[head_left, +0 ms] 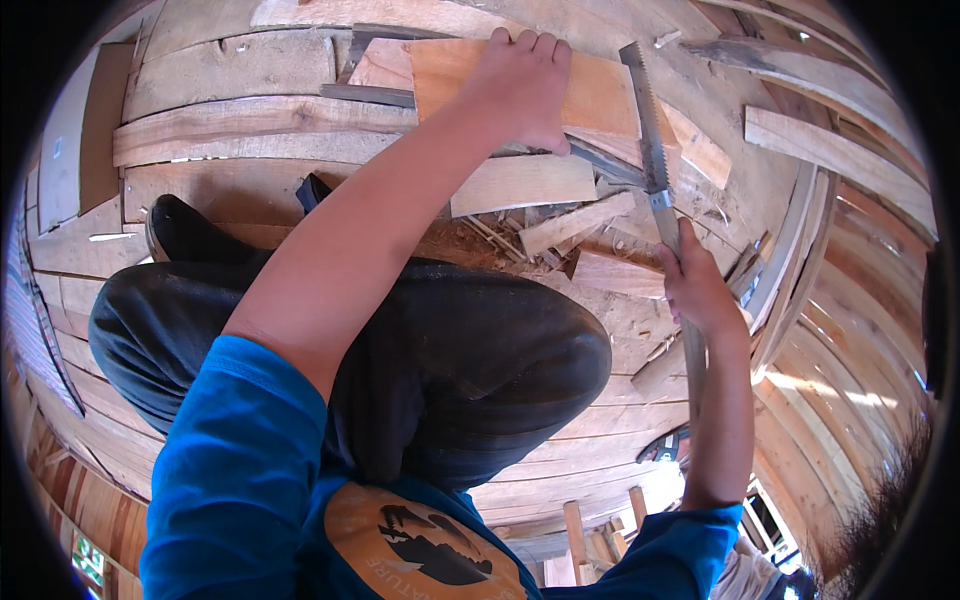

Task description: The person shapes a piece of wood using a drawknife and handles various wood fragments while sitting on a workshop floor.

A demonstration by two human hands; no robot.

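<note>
A blue sleeve (235, 470) fills the foreground above a dark-trousered knee (480, 350). The left hand (520, 85) presses flat, fingers together, on an orange board (590, 95); the right hand (695, 285) grips a saw (650, 140) resting across that board's edge.

Left hand (525, 85) on board (600, 95); saw (655, 160) right.

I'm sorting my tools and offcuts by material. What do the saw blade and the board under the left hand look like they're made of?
The saw blade looks like bare grey metal, probably steel: dull sheen, toothed edge, thin flat strip. The board under the left hand looks like unfinished wood: orange-tan face, visible grain, no paint or varnish apparent. The right hand grips the saw lower down, so its handle material is hidden.
</note>
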